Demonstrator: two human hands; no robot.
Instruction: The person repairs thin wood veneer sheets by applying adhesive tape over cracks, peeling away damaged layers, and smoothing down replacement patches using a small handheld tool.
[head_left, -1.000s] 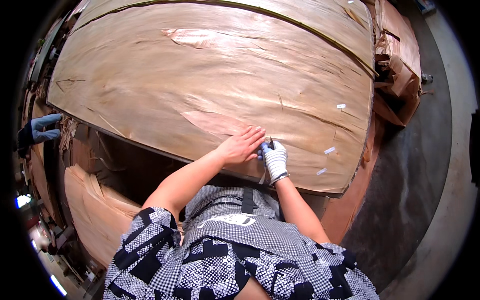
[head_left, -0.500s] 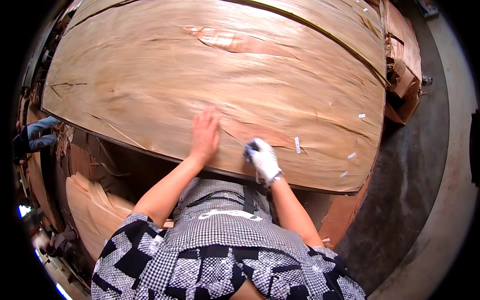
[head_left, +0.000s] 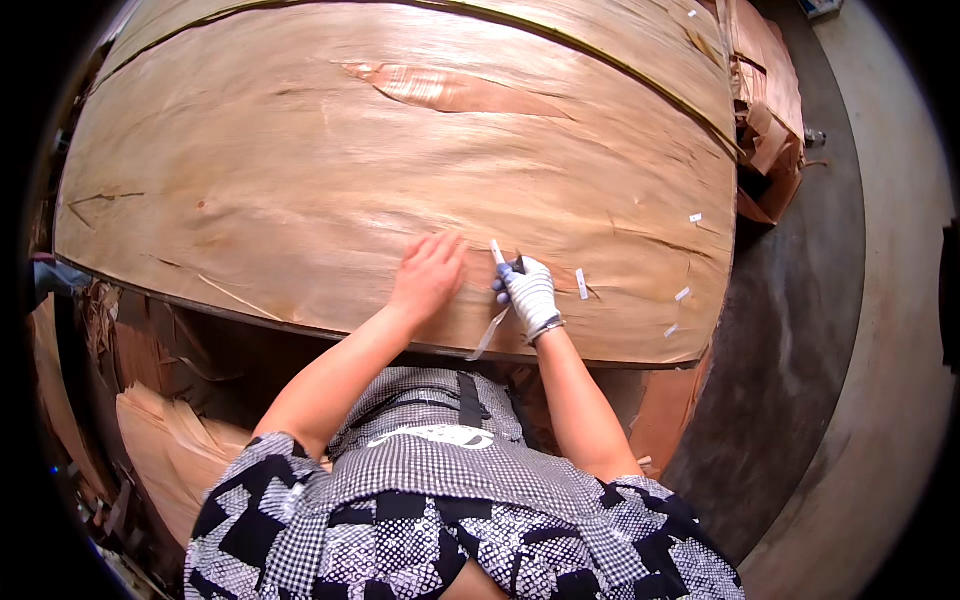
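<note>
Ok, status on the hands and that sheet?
Left hand bare, flat on veneer sheet. Right hand gloved, gripping white tape strip. Small tape pieces stuck nearby.

Your gloved right hand (head_left: 528, 292) was closed on a long white strip (head_left: 488, 338). Its lower end trailed over the near edge of the veneer sheet (head_left: 300, 180). A short white tab (head_left: 581, 283) lay stuck on the sheet just right of that hand. Three small white tabs sat nearer the sheet's right edge: an upper tab (head_left: 694, 217) and two lower tabs (head_left: 682, 294) close together. A blue-and-white object (head_left: 820, 8), possibly a package, was cut off at the top right.
</note>
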